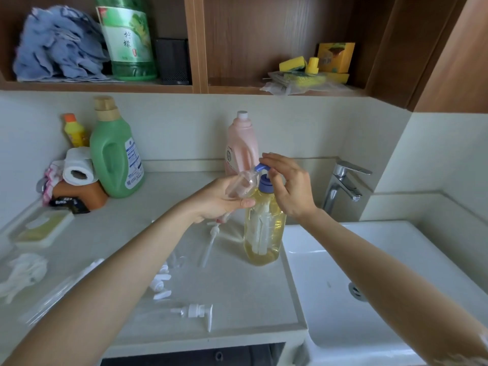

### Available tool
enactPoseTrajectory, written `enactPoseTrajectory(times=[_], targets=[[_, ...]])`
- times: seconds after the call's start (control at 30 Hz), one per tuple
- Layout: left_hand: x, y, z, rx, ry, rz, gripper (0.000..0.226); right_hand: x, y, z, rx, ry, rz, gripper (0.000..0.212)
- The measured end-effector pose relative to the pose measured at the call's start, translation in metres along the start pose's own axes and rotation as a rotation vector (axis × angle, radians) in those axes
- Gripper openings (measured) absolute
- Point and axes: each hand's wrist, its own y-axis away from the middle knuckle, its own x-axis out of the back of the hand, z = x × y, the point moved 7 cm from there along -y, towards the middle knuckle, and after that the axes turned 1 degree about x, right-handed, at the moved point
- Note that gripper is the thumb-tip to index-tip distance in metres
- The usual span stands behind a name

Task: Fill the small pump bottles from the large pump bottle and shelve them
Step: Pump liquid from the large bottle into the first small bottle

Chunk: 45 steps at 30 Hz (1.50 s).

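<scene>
Small bottle (241,184) clear, light, thin-walled, likely slick; left hand (221,200) curled round body, mouth tilted under blue spout (261,168). Right hand (289,184) fingers pressed on pump head. Big bottle (264,231) on worktop (237,291), heavier, stable. Grip small one mid-body, gently.

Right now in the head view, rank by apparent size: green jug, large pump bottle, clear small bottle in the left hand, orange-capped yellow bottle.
1. green jug
2. large pump bottle, nearer the camera
3. and 4. small bottle and yellow bottle: too close to rank; one partly covered by the hand, one partly hidden.
</scene>
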Motion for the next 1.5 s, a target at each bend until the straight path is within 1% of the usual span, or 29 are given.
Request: enactPoseTrajectory(times=[0.03,0.07,0.13,0.2,0.23,0.3,0.47,0.57,0.63,0.7,0.83,0.93,1.07,1.3,1.5], targets=[[0.001,0.001,-0.002,0.002,0.020,0.006,0.046,0.000,0.000,0.000,0.004,0.001,-0.004,0.041],[0.002,0.002,-0.003,-0.002,0.037,0.023,0.046,0.000,0.000,0.001,0.007,-0.002,-0.011,0.041],[0.003,0.006,-0.008,-0.012,0.068,0.068,0.037,0.000,0.001,0.003,0.012,-0.013,-0.012,0.042],[0.007,0.010,-0.013,-0.026,0.108,0.134,0.037,0.000,0.003,0.002,0.027,-0.013,0.013,0.040],[0.010,0.012,-0.015,-0.038,0.148,0.173,0.041,-0.001,0.005,0.001,0.041,-0.007,0.032,0.039],[0.016,0.015,-0.015,-0.064,0.241,0.240,0.039,-0.006,0.008,-0.002,0.064,-0.001,0.072,0.037],[0.013,0.017,-0.026,-0.055,0.308,0.299,0.032,-0.015,0.022,0.007,0.080,-0.004,0.119,0.037],[0.011,0.019,-0.029,-0.057,0.332,0.331,0.030,-0.017,0.024,0.007,0.083,0.019,0.112,0.039],[0.011,0.023,-0.027,-0.075,0.332,0.362,0.030,-0.015,0.022,0.004,0.070,0.021,0.086,0.039],[0.010,0.028,-0.022,-0.098,0.342,0.391,0.031,-0.010,0.018,-0.001,0.096,0.028,0.056,0.039],[0.007,0.035,-0.012,-0.121,0.398,0.407,0.034,0.004,0.001,-0.007,0.133,0.043,-0.016,0.041],[0.005,0.040,-0.004,-0.101,0.385,0.417,0.029,0.006,-0.002,-0.009,0.135,0.044,-0.023,0.040],[0.007,0.041,-0.005,-0.092,0.365,0.438,0.021,0.003,0.002,-0.005,0.130,0.036,-0.005,0.039],[0.005,0.034,-0.022,-0.058,0.461,0.503,0.026,-0.008,0.017,0.000,0.143,0.033,0.103,0.034],[0.000,0.032,-0.030,-0.022,0.535,0.491,0.026,-0.007,0.020,0.000,0.136,0.046,0.037,0.041]])
